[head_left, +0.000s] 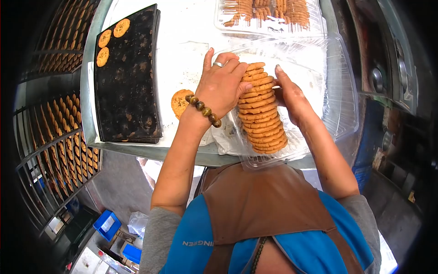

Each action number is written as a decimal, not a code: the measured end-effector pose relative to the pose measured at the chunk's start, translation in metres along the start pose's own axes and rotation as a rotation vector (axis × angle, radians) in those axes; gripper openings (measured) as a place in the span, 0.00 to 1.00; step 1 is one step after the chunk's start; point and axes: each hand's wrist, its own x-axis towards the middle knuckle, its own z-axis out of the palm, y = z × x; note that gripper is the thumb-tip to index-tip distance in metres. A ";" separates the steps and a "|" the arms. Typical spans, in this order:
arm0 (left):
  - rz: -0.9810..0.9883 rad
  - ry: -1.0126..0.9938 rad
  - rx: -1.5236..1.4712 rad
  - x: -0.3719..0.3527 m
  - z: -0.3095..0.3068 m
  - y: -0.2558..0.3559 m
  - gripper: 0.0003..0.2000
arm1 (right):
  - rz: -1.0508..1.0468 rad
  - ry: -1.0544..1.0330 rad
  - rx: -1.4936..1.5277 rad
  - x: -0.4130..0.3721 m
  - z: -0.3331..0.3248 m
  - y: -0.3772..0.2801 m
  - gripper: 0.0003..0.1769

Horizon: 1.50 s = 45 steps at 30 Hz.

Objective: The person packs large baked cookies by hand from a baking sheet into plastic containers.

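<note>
A long row of round golden cookies [261, 112] lies on edge in a clear plastic clamshell box [341, 86], close to the table's front edge. My left hand [222, 84], with a ring and a beaded bracelet, grips the upper left of the row, its thumb pressed on the cookies. On the other side, my right hand [292, 98] holds the row with its fingers curled behind it and the thumb raised; those fingertips are mostly hidden. One loose cookie [179, 103] rests on the table beside my left wrist, partly covered by the bracelet.
Black baking trays [125, 86] are stacked at the left, with a few cookies [104, 38] on top. Another clear box [273, 28] filled with cookies stands at the back. Racks of cookies [68, 141] are at the far left. Blue bins [107, 224] sit below.
</note>
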 end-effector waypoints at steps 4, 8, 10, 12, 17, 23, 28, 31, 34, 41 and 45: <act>-0.005 0.095 0.025 -0.001 0.011 0.004 0.17 | 0.040 -0.020 0.142 -0.003 0.012 0.014 0.44; 0.000 0.142 -0.005 -0.002 0.012 0.006 0.15 | 0.056 -0.010 0.107 -0.009 0.008 0.016 0.45; 0.003 0.130 -0.021 -0.004 0.012 0.007 0.14 | 0.009 -0.020 0.098 -0.017 0.011 0.016 0.45; 0.006 0.118 -0.034 -0.009 0.013 0.009 0.15 | -0.039 -0.033 0.092 -0.016 0.011 0.022 0.45; -0.001 0.149 0.010 -0.009 0.016 0.012 0.14 | -0.452 0.273 -0.348 0.009 0.014 0.011 0.37; -0.062 0.184 0.048 -0.012 0.015 0.020 0.14 | -0.301 -0.068 0.006 0.038 0.013 -0.007 0.30; -0.069 0.623 -0.157 -0.029 0.011 0.002 0.14 | -0.260 -0.150 -0.039 0.037 0.015 -0.012 0.28; -0.390 0.700 -0.091 -0.068 0.012 -0.035 0.14 | -0.332 -0.146 -0.094 0.044 0.017 -0.006 0.27; -0.578 0.358 0.061 -0.125 0.042 -0.102 0.18 | -0.338 -0.116 -0.045 0.046 0.021 -0.005 0.27; -0.738 -0.053 0.007 -0.158 0.067 -0.124 0.52 | -0.308 -0.122 -0.037 0.044 0.021 -0.004 0.28; -0.711 -0.161 0.032 -0.149 0.075 -0.126 0.60 | -0.307 -0.109 -0.031 0.043 0.021 -0.002 0.29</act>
